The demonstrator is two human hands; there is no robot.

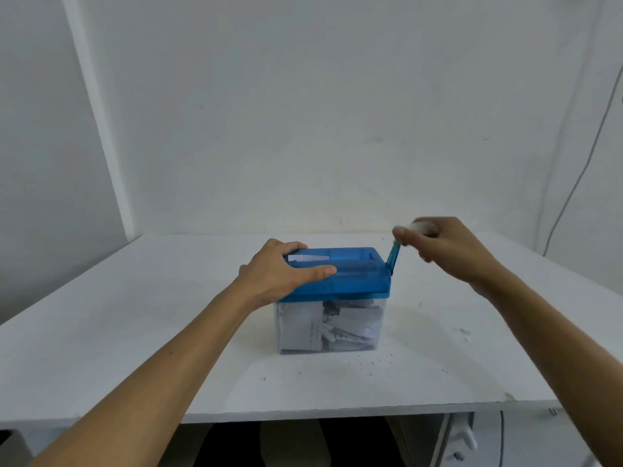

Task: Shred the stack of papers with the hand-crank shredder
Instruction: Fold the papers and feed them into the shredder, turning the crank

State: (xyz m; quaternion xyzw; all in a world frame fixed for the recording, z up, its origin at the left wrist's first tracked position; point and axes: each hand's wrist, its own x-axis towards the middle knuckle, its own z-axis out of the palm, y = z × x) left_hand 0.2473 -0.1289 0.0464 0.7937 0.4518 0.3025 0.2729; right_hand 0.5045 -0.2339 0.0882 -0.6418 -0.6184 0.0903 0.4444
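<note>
Head view, forward-down, near table (pixel 135 332)

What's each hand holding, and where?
Left hand grips the shredder's blue lid at its left end. Right hand holds the crank by its white knob.

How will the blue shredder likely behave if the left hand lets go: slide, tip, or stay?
Probably light: the shredder is thin-looking plastic, its clear bin holding only paper strips. It may slide or tip on the smooth table, because the crank sits high at one side and the left hand grips its top.
</note>
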